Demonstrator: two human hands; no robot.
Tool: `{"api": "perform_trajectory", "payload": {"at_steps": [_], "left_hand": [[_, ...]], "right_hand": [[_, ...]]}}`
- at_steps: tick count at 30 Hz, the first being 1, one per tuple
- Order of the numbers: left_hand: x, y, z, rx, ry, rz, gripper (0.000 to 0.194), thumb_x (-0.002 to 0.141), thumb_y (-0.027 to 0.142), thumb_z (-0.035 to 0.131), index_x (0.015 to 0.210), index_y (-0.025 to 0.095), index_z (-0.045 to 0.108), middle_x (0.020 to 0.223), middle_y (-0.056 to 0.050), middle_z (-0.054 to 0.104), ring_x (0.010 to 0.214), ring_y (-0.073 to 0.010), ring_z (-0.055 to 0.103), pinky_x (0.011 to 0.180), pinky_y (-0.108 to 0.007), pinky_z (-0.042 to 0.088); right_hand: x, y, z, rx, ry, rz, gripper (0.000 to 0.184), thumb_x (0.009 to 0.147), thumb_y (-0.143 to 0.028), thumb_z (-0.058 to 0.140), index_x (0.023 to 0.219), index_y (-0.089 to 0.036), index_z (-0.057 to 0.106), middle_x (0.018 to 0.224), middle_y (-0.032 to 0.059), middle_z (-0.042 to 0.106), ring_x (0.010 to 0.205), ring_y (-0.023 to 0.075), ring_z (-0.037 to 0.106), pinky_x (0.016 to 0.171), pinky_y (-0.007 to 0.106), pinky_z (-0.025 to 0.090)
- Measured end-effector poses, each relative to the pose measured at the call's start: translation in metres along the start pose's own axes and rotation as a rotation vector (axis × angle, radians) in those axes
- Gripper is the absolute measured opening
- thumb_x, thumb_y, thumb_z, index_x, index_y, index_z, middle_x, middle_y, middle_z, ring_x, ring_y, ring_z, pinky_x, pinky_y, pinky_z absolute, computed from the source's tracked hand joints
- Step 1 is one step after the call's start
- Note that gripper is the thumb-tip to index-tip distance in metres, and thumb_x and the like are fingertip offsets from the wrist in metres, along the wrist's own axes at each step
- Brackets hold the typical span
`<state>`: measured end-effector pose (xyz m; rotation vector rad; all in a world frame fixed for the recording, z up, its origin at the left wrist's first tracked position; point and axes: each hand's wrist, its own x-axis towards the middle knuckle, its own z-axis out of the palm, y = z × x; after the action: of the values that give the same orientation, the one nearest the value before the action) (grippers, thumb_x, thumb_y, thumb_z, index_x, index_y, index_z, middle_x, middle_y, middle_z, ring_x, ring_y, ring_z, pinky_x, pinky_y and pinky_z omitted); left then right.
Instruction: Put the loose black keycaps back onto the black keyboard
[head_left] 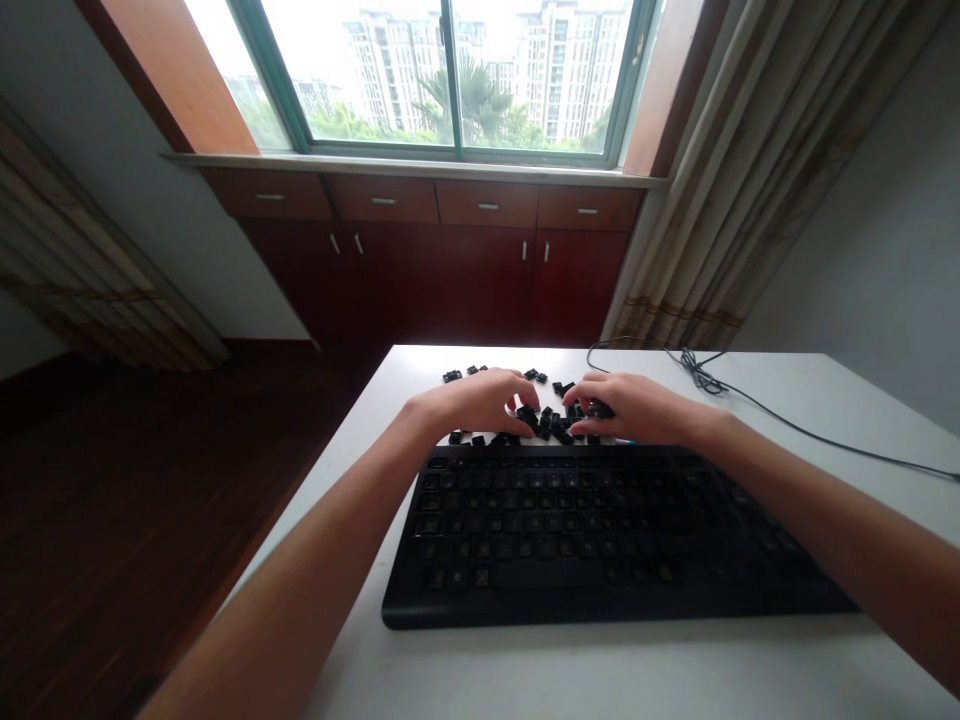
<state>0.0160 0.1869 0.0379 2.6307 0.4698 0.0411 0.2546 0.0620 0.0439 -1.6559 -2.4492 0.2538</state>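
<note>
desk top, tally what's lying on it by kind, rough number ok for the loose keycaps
Keyboard: 1
Cable: 1
Loose black keycaps: roughly 30, some hidden from view
Total: roughly 32

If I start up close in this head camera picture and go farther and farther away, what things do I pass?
black keyboard → loose black keycaps → dark wooden cabinet → window → tall apartment buildings
</note>
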Motion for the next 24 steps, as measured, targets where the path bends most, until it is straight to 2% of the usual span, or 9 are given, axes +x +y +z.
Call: {"api": "perform_trajectory", "payload": {"at_steps": [6,9,15,19,24], "left_hand": [[-0.002,-0.003,-0.001,0.075,0.017,-0.018,0.033,0.083,0.043,0.071,0.112,0.028,0.072,0.11,-0.002,0.066,0.091,-0.0178,0.064,0.073,-0.024,0.046],[-0.001,0.0,-0.001,0.107,0.064,0.037,0.032,0.082,0.041,0.073,0.112,0.028,0.072,0.111,-0.002,0.065,0.094,-0.0181,0.063,0.078,-0.025,0.046],[0.002,0.009,0.0,0.101,0.032,0.131,0.028,0.084,0.033,0.072,0.111,0.025,0.072,0.107,-0.003,0.067,0.093,-0.0173,0.064,0.079,-0.024,0.046],[0.0,0.009,-0.002,0.128,0.034,0.081,0.03,0.084,0.036,0.072,0.112,0.025,0.072,0.109,-0.003,0.067,0.095,-0.0184,0.064,0.08,-0.025,0.046],[-0.002,0.005,-0.004,0.143,0.031,0.016,0.032,0.083,0.039,0.073,0.111,0.023,0.073,0.107,-0.004,0.067,0.09,-0.0179,0.064,0.077,-0.025,0.046]], "right_hand": [[0.003,-0.01,0.006,-0.04,0.022,-0.057,0.029,0.095,-0.039,0.059,0.121,-0.029,0.069,0.108,0.0053,0.067,0.084,0.0201,0.065,0.069,0.029,0.041],[0.005,-0.013,0.008,-0.059,0.024,-0.083,0.026,0.096,-0.036,0.059,0.118,-0.03,0.07,0.104,0.0049,0.067,0.08,0.0189,0.064,0.066,0.029,0.039],[0.008,-0.016,0.01,0.014,0.045,-0.064,0.017,0.093,-0.029,0.062,0.105,-0.026,0.073,0.099,0.0047,0.068,0.078,0.0181,0.062,0.066,0.028,0.037],[0.01,-0.013,0.007,0.078,0.066,-0.035,0.014,0.091,-0.031,0.064,0.097,-0.023,0.073,0.099,0.0046,0.068,0.08,0.0175,0.062,0.07,0.028,0.041],[0.025,0.002,0.004,0.185,0.087,0.075,0.026,0.092,-0.043,0.062,0.095,-0.019,0.072,0.094,0.0057,0.072,0.081,0.0183,0.065,0.07,0.027,0.046]]}}
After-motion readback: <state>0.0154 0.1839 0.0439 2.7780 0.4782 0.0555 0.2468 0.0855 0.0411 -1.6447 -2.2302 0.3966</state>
